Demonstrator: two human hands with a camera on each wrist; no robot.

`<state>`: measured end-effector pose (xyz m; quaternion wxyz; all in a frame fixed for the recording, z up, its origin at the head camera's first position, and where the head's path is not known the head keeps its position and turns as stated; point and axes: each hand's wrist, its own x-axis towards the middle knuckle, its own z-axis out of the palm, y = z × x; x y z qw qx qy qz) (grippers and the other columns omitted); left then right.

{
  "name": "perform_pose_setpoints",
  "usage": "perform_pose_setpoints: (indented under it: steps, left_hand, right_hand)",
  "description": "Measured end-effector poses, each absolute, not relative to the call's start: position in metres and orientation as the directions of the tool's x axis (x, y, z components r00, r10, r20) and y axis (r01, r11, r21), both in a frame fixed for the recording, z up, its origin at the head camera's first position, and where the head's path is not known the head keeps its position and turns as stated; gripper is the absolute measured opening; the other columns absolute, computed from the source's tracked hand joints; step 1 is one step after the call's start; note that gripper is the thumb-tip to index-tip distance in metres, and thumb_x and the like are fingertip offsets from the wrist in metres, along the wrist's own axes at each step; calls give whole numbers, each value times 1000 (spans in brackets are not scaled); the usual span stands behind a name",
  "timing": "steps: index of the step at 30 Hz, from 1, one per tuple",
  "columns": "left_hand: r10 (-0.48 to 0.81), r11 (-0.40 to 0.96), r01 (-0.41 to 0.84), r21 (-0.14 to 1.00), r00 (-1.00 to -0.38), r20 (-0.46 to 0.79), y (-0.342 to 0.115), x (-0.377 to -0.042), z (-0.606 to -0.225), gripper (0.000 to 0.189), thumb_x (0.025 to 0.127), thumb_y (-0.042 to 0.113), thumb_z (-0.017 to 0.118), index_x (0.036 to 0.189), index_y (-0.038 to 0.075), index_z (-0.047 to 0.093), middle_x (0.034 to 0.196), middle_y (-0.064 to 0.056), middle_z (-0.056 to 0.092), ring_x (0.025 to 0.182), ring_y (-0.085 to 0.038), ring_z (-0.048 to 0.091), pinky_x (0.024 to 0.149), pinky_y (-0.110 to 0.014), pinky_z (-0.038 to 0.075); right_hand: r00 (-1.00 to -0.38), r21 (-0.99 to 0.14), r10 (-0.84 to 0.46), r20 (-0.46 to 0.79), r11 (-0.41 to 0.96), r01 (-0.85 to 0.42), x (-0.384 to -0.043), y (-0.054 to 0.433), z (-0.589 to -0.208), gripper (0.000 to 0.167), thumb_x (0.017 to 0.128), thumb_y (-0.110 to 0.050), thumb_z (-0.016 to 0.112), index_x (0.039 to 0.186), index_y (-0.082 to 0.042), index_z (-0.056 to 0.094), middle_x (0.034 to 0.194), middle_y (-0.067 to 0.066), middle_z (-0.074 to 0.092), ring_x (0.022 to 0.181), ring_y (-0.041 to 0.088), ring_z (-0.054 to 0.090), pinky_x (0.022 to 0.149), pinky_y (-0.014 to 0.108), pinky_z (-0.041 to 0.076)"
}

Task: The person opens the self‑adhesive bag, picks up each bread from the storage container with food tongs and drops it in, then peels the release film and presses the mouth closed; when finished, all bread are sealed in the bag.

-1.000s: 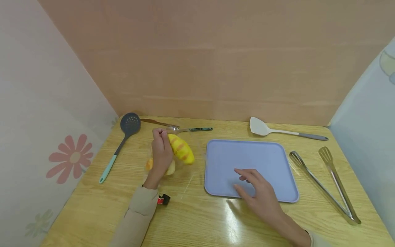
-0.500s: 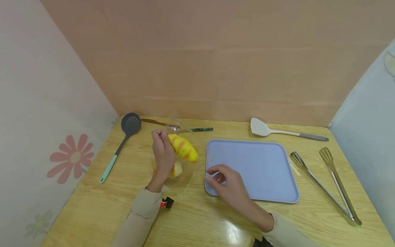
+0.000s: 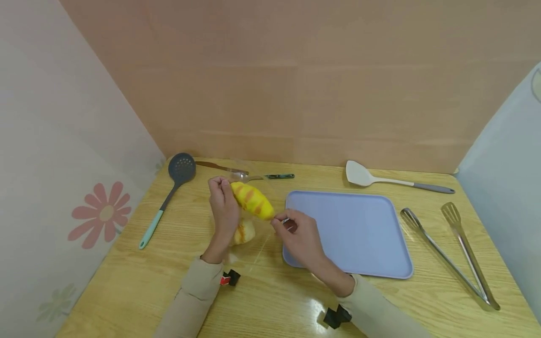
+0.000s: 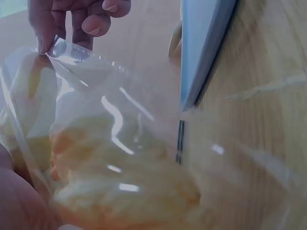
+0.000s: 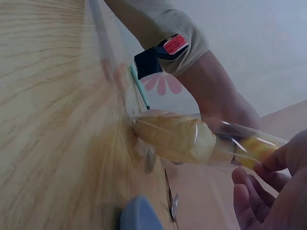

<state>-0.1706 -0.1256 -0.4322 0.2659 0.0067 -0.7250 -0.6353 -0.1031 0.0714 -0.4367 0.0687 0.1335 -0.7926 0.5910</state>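
Latest change: your right grip [image 3: 302, 234] is leaving its loose, fingers-apart pose over the tray [image 3: 363, 230] and is now pinching the rim of the clear bag [image 4: 115, 124], finger and thumb together on the film, just beside the lower end of the yellow bread [image 3: 253, 199].

Unchanged: your left grip [image 3: 223, 209] is staying put, curling round the yellow bread's upper end; whether it is also catching film, you cannot tell from these views.

Yellow bread: tilting between your two hands, above the surface [image 3: 262, 305], off the tray's left edge. Whether it is lying inside the bag or only showing through it is remaining unclear.

Pale bread [image 3: 244, 232]: showing within the bag, below the yellow bread.

Bearing on the work, as judged: you are now handling the bag two-handed, the left apparently steadying the bread while the right is controlling the rim. Slippery film is probably calling for a light, firm pinch.
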Motion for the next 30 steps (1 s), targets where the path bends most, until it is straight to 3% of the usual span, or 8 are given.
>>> perform_pose_setpoints:
  steps: [4,11,16,21,26,30]
  left_hand:
    - [-280,80,297,952,-910,307,-136,-171,-422,16,119,10,43,112,-1,52,92,-4,61,75,-7,54,66,-17,47]
    - [-125,-167,245,955,-966,225,-162,-177,-409,16,114,4,49,101,7,58,99,10,83,97,-12,72,89,-27,52]
    - [-121,-315,252,915,-967,225,-171,-177,-405,26,110,2,43,91,13,58,93,6,80,89,-13,74,94,-28,58]
    - [-217,-347,423,837,-905,367,-168,-176,-403,25,107,3,38,90,14,53,88,3,77,80,-15,73,88,-30,62]
    - [-416,-201,564,801,-790,451,-158,-173,-404,24,110,7,38,91,16,50,84,3,70,71,-13,69,75,-26,57]
    - [-497,-127,593,795,-732,467,-152,-170,-402,21,113,11,38,93,14,46,76,1,66,64,-13,65,64,-22,53]
  right_hand:
    - [-942,-914,-125,310,232,-332,-107,74,-431,8,104,-4,74,99,-3,80,88,13,77,73,21,75,63,26,61]
    - [-937,-927,-117,329,148,-344,-114,83,-421,13,110,-6,67,101,-1,75,87,13,72,75,14,70,63,37,64]
    - [-914,-905,-120,388,139,-402,-118,85,-413,14,111,-4,65,101,1,74,90,17,72,73,15,68,61,42,64]
    - [-861,-848,-89,500,151,-508,-121,82,-408,14,110,-2,65,97,-1,71,88,13,72,73,13,66,58,41,63]
    - [-796,-780,-111,596,155,-606,-122,78,-409,20,109,1,62,92,-5,69,86,6,73,72,19,67,56,35,60]
    - [-785,-775,-136,604,130,-619,-120,77,-408,24,109,3,58,87,-3,67,87,10,75,73,25,69,59,32,59]
